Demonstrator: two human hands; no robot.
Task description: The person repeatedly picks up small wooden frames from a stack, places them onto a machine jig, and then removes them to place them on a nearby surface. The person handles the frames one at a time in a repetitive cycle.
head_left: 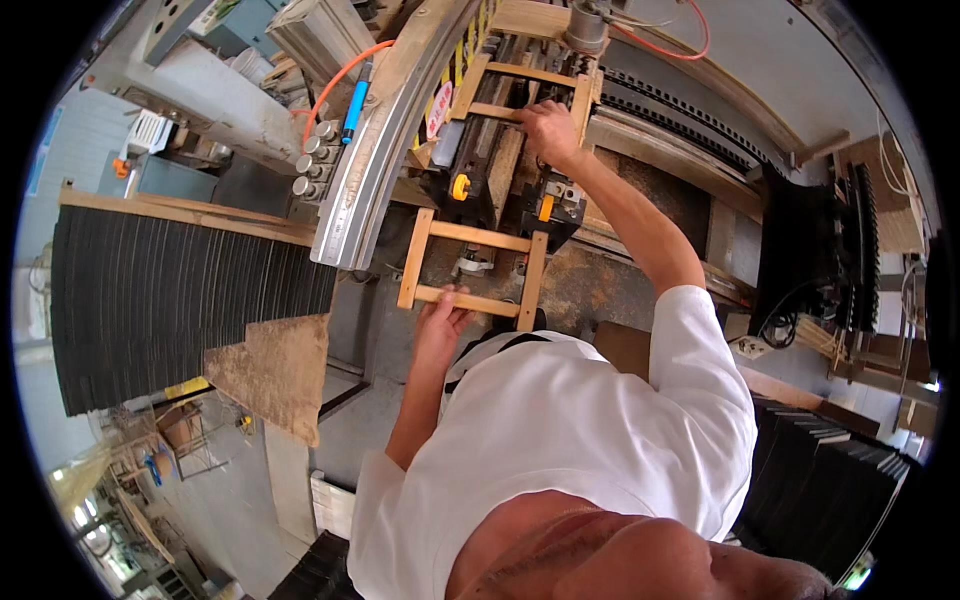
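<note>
A long ladder-like wooden frame with two side rails and several cross slats lies along the bed of a woodworking machine. My left hand grips the nearest cross slat at the frame's near end. My right hand reaches far forward and rests on the frame beside a far slat, fingers curled on the wood, just above black clamp blocks with yellow knobs. My white sleeves and torso fill the lower middle of the view.
A curved metal guard rail runs along the machine's left side, with an orange hose above it. Stacks of thin black sheets stand at left and lower right. A brown board leans at left.
</note>
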